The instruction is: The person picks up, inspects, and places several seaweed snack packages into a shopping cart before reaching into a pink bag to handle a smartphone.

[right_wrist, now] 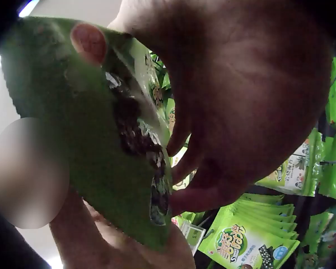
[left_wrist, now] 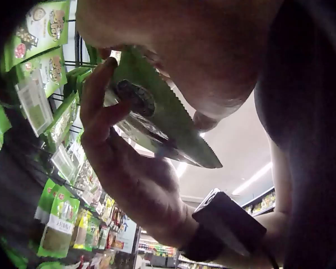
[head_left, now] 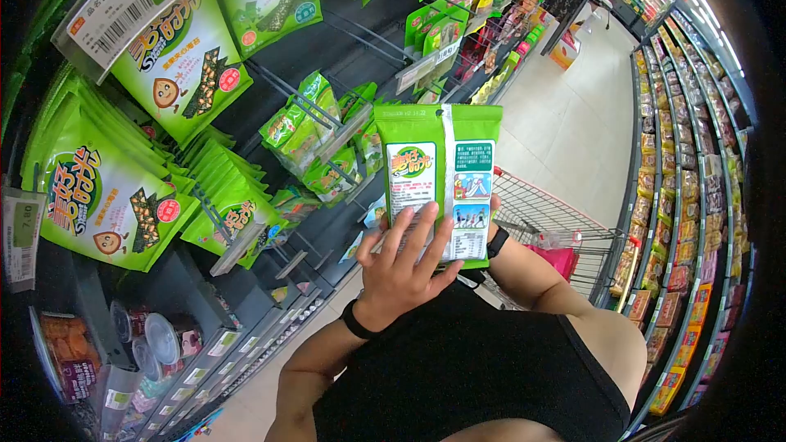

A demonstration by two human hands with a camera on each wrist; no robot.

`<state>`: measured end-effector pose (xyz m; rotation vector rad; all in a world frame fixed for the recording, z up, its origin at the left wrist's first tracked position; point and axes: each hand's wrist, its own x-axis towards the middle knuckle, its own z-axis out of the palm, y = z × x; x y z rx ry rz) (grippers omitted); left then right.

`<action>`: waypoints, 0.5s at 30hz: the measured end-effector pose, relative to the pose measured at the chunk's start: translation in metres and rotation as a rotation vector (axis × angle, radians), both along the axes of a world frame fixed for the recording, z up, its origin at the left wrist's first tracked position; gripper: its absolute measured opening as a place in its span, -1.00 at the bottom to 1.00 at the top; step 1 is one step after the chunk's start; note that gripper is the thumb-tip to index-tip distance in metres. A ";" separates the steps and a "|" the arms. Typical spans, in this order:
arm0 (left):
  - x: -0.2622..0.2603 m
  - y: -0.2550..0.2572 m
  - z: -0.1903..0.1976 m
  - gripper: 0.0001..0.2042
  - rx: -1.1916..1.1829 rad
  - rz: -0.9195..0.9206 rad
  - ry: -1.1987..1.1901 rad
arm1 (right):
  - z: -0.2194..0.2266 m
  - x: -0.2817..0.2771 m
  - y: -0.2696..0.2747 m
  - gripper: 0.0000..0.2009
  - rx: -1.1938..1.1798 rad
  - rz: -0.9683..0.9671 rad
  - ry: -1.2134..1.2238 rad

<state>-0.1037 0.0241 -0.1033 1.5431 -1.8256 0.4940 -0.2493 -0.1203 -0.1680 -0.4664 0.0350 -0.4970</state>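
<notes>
A green seaweed snack packet [head_left: 442, 172] is held up in front of the chest, its printed back facing the head camera. My left hand [head_left: 405, 262] lies over the lower part of this face with fingers extended and spread. Behind the packet, my right hand [head_left: 494, 205] is mostly hidden in the head view. The left wrist view shows the right hand [left_wrist: 137, 168] gripping the packet [left_wrist: 151, 112] by its side, fingers bent over the edge. In the right wrist view, the packet [right_wrist: 78, 112] bulges between both hands, its dark food picture turned sideways.
Hanging rows of similar green packets [head_left: 115, 188] fill the shelf on the left, with price tags [head_left: 23, 237] in front. Plastic tubs [head_left: 164, 336] stand lower down. A wire shopping cart [head_left: 548, 213] is beyond the right arm. Stocked shelves [head_left: 688, 196] line the aisle's right side.
</notes>
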 end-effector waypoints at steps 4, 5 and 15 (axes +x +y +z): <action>0.004 0.006 0.001 -0.38 -0.021 0.010 -0.047 | 0.001 0.001 0.001 0.32 -0.010 -0.037 0.039; 0.005 0.007 0.000 -0.37 -0.028 0.020 -0.055 | -0.003 0.002 0.000 0.29 -0.023 -0.038 0.032; 0.005 0.015 -0.002 -0.32 -0.037 0.069 -0.035 | 0.009 0.016 0.004 0.19 0.048 -0.025 0.028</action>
